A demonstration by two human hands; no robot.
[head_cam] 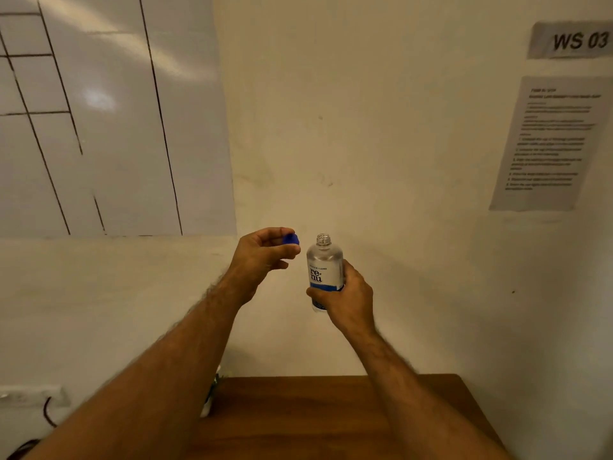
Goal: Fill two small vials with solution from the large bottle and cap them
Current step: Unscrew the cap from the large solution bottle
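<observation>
From the head camera, the right hand (345, 295) grips the large bottle (324, 268) around its lower body, upright in the air above the wooden table (298, 416), threaded neck open. Just to its left, the left hand (262, 257) pinches the blue cap (291, 239) at fingertip level with that neck. The bottle is clear, smooth plastic, paper-labelled. No vials show.

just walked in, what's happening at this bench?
A person is holding things up in front of a wall, above a wooden table. The right hand grips a clear bottle upright, its threaded neck open. The left hand pinches a blue cap just beside the neck, apart from it. No small vials show in this view, so pouring has not started as far as the picture tells.
</observation>
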